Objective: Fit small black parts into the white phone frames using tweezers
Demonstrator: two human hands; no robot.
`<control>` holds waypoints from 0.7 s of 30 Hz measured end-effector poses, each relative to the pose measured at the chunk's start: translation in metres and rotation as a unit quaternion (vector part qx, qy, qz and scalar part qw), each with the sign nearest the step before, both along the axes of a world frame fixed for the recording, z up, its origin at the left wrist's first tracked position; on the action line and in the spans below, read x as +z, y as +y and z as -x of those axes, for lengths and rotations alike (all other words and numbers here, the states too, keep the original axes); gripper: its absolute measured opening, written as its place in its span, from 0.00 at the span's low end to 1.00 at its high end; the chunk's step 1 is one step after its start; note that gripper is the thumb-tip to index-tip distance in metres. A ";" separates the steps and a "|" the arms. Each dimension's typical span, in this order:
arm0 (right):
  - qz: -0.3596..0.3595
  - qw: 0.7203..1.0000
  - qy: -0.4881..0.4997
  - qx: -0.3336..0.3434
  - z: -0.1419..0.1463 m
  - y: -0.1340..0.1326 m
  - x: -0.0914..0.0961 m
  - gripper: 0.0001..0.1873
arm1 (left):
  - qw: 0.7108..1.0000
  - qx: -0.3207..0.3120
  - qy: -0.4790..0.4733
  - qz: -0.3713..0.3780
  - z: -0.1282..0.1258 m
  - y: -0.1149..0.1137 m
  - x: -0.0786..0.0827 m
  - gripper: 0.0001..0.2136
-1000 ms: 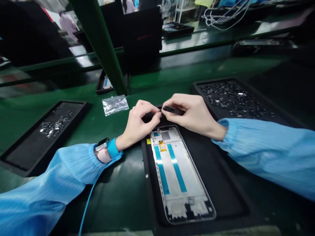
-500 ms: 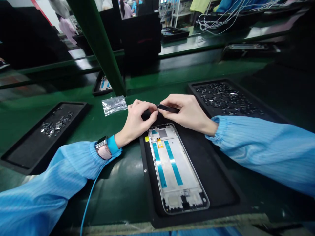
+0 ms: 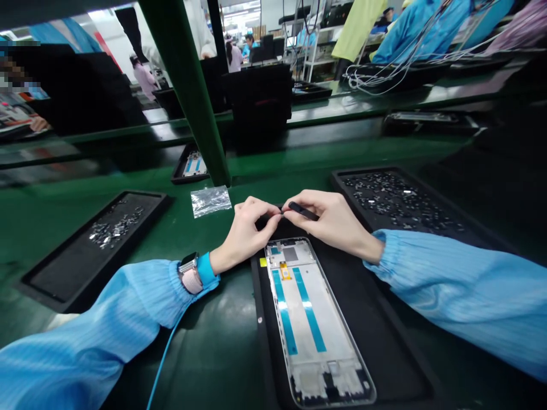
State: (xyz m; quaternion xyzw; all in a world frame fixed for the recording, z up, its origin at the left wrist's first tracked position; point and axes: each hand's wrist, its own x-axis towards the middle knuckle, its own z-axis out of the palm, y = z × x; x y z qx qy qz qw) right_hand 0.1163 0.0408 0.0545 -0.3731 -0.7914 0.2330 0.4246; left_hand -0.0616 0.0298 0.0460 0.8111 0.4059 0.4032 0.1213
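My left hand (image 3: 253,226) is pinched, thumb against forefinger, and whatever is between its fingertips is too small to make out. Close by, my right hand (image 3: 331,223) grips a slim black tool (image 3: 304,211), its exact kind not clear. The fingertips of both hands almost meet above the top end of a phone frame (image 3: 314,307). That frame has a silvery inner face, two blue strips and a small orange flex piece (image 3: 285,271). It lies in a black tray (image 3: 384,341), along the tray's left side.
Small parts fill a black tray (image 3: 55,273) on the left and another (image 3: 397,199) on the right. A clear plastic bag (image 3: 211,201) lies near a green post (image 3: 188,85). Behind it, a tray (image 3: 182,171) holds another phone frame. A blue cord (image 3: 164,359) hangs from my left wrist.
The view has tilted upward, so everything sits lower in the picture. Both hands stay together over the frame's top end, and the black tool is angled a little more steeply.
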 end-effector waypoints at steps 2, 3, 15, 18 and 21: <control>-0.007 1.000 -0.009 0.009 0.000 0.000 0.000 0.05 | 1.000 0.000 0.003 -0.007 0.000 0.000 0.000 0.03; -0.010 1.000 -0.012 0.014 0.001 0.000 -0.001 0.04 | 1.000 0.001 0.006 -0.011 -0.001 0.000 0.000 0.04; 0.052 0.991 -0.104 0.061 -0.004 -0.013 0.001 0.04 | 0.994 -0.012 0.077 0.081 0.026 -0.027 -0.002 0.06; 0.058 0.990 -0.113 0.061 -0.001 -0.015 0.000 0.03 | 0.992 -0.017 0.086 0.095 0.029 -0.036 0.003 0.06; 0.050 0.989 -0.122 0.065 0.004 -0.016 0.000 0.03 | 0.991 -0.027 0.091 0.093 0.027 -0.037 0.004 0.05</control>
